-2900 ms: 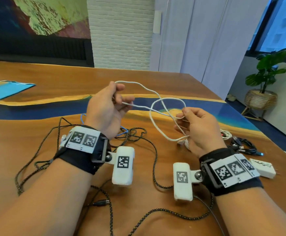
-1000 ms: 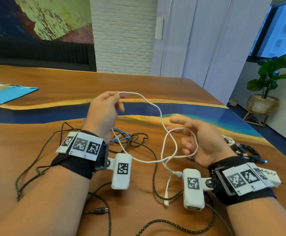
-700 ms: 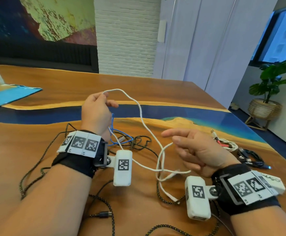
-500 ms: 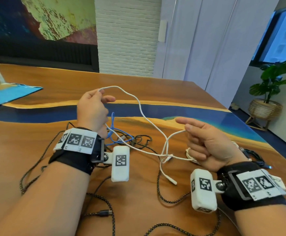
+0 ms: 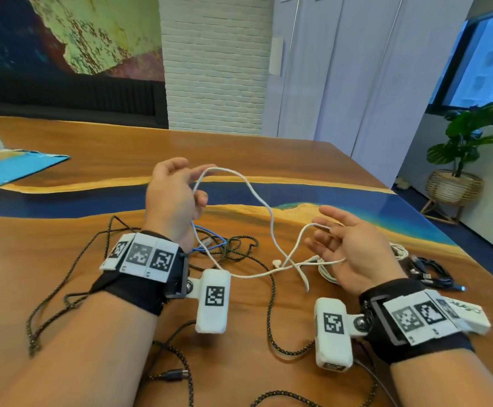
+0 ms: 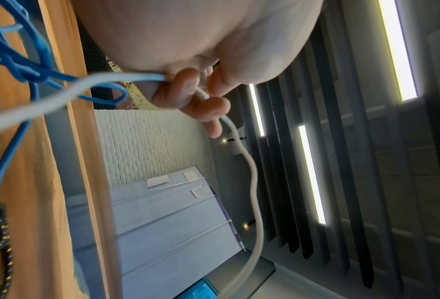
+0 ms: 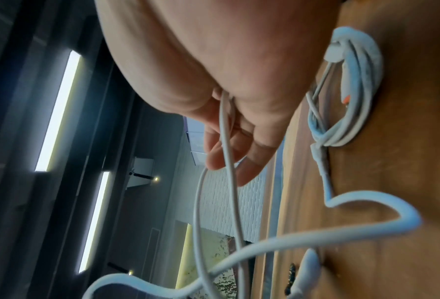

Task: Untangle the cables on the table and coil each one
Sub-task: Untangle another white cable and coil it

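Since half a second ago the left hand [image 5: 171, 201] has lifted its stretch of the white cable [image 5: 271, 218] a little higher and the right hand [image 5: 354, 254] has drawn back toward the body, so the crossing of the two white strands now hangs low between the wrists, just above the table [image 5: 63, 230]. That suggests the loop is being widened rather than tightened — a step toward freeing this cable before coiling it, with the untangling judged only partly done. The left hand pinches the cable between thumb and fingertips; the left wrist view shows the strand running out from that pinch [image 6: 203, 95] and away past the fingers. The right hand is relaxed, palm turned inward and fingers [image 7: 221, 153] nearly straight, and a bend of the same cable lies draped across them rather than clamped; the right wrist view shows it passing over the fingers [image 7: 225, 131] and down. From the two hands the cable sags, crosses itself, and one free end trails onto the wood near the right wrist. Below the left hand lie a blue cable [image 5: 210, 245] and a black braided cable [image 5: 72, 277] — both untouched and still loose on the table. A white coiled bundle [image 7: 351, 97] sits just beside the right hand.
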